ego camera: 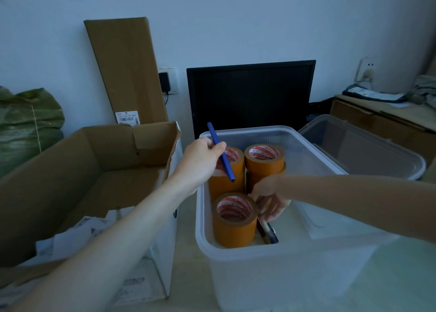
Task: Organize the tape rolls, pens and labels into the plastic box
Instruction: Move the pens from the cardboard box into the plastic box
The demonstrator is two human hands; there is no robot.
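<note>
The plastic box (236, 252) holds three stacks of orange tape rolls (236, 219): one at its near left, two side by side behind it, five rolls visible by my count. The left hand (200, 160) pinches one blue pen (220, 152) above the box's left rim. The right hand (271, 198) reaches inside the box, fingers curled on dark pens (267, 232) beside the near stack; their number is unclear.

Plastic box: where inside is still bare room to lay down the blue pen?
The right half of the plastic box floor is bare, from the right hand to the right wall. The left half is crowded with tape rolls; dark pens lie beside them.
</note>
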